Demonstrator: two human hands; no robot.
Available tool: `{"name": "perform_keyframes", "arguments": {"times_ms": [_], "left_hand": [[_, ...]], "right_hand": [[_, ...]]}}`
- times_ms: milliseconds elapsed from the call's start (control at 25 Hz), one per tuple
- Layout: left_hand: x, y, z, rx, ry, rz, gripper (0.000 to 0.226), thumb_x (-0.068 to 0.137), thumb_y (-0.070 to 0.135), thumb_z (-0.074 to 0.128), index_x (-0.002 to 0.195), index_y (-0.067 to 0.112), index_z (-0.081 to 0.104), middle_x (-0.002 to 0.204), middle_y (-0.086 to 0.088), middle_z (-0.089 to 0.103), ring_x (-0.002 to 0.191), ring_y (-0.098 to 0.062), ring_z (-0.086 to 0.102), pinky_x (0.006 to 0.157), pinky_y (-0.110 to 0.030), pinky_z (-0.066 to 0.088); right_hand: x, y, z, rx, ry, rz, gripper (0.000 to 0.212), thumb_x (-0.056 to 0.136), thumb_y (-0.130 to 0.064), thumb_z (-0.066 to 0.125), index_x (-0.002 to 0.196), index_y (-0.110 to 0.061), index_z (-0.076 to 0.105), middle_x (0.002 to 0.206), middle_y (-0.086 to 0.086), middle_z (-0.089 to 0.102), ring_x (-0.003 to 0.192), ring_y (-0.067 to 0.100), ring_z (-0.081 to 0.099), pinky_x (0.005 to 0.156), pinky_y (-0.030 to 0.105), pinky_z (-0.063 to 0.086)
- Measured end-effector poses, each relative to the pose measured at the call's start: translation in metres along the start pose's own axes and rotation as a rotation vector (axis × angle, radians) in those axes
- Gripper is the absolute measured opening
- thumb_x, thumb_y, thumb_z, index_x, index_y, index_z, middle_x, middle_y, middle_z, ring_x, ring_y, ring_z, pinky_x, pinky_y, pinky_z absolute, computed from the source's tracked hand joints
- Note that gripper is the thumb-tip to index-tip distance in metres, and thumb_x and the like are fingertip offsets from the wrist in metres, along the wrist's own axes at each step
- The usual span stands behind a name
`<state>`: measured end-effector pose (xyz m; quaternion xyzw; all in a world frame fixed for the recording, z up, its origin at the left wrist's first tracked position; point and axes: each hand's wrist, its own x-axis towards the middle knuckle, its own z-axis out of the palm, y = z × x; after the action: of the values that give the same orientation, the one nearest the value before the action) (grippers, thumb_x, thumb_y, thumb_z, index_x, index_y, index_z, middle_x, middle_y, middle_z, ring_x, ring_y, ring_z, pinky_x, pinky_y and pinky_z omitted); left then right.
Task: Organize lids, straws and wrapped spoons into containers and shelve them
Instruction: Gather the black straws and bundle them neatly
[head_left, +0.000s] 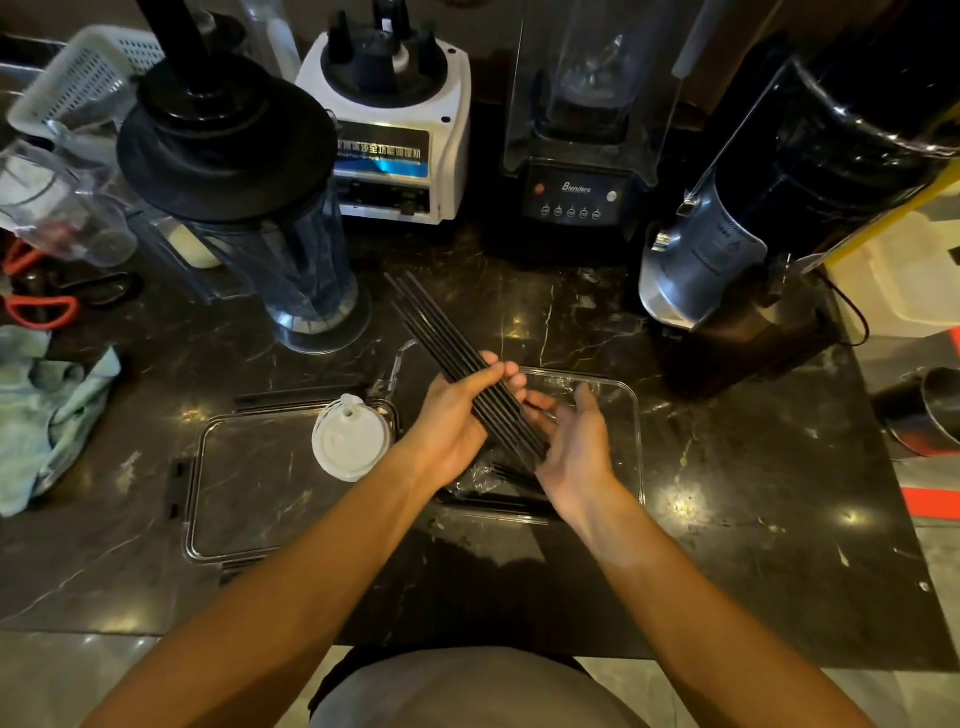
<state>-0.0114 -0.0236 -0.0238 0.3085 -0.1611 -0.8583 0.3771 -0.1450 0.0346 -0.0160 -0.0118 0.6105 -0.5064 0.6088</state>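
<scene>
A bundle of several black straws (441, 327) slants from upper left to lower right above the dark marble counter. My left hand (457, 415) grips the bundle near its middle. My right hand (571, 441) has its fingers spread and cups the bundle's lower end. Both hands hover over a clear rectangular container (631, 415), which has a few black straws and a crumpled clear wrapper (475, 478) at its near side. A second clear container (208, 488) lies to the left, with a white cup lid (350, 441) at its right end. More black straws (291, 395) lie behind it.
A blender jug with a black lid (249, 208), a white blender base (389, 130) and a black blender (576, 156) stand at the back. A grinder (753, 208) leans at the right. A green cloth (47, 405) and red-handled scissors (41, 306) lie left.
</scene>
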Motion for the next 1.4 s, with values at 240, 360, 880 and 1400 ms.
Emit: {"name": "perform_keyframes", "arguments": {"times_ms": [240, 360, 880, 1400], "left_hand": [[-0.01, -0.001, 0.005, 0.333, 0.026, -0.179, 0.019, 0.099, 0.001, 0.058, 0.117, 0.005, 0.061, 0.094, -0.011, 0.07, 0.088, -0.022, 0.069, 0.088, -0.037, 0.057], [-0.012, 0.004, 0.005, 0.325, -0.061, -0.312, 0.019, 0.099, 0.003, 0.059, 0.117, 0.006, 0.063, 0.096, -0.011, 0.07, 0.09, -0.023, 0.069, 0.09, -0.038, 0.057], [-0.01, 0.015, 0.003, 0.275, -0.261, -0.541, 0.021, 0.101, 0.004, 0.052, 0.121, 0.005, 0.06, 0.09, -0.007, 0.062, 0.086, -0.021, 0.069, 0.097, -0.043, 0.058], [-0.008, 0.012, 0.006, 0.285, -0.234, -0.554, 0.017, 0.099, 0.006, 0.056, 0.115, 0.007, 0.06, 0.085, -0.003, 0.058, 0.077, -0.015, 0.065, 0.079, -0.032, 0.059]], "right_hand": [[0.016, -0.051, 0.005, -0.362, -0.232, -0.362, 0.063, 0.109, -0.055, 0.02, 0.143, -0.016, 0.056, 0.142, 0.004, 0.063, 0.132, 0.016, 0.059, 0.113, 0.039, 0.043], [0.02, -0.064, 0.026, -0.385, -0.356, -0.406, 0.065, 0.109, -0.055, 0.018, 0.149, -0.017, 0.052, 0.15, 0.001, 0.057, 0.136, 0.013, 0.055, 0.114, 0.036, 0.041], [0.052, -0.09, 0.015, -0.715, -0.491, -0.292, 0.079, 0.101, -0.07, 0.019, 0.129, -0.02, 0.073, 0.145, 0.001, 0.063, 0.145, 0.019, 0.045, 0.126, 0.053, 0.015], [0.042, -0.081, 0.02, -0.772, -0.535, -0.378, 0.061, 0.107, -0.061, 0.021, 0.149, -0.031, 0.053, 0.152, -0.009, 0.055, 0.134, 0.003, 0.051, 0.121, 0.044, 0.026]]}}
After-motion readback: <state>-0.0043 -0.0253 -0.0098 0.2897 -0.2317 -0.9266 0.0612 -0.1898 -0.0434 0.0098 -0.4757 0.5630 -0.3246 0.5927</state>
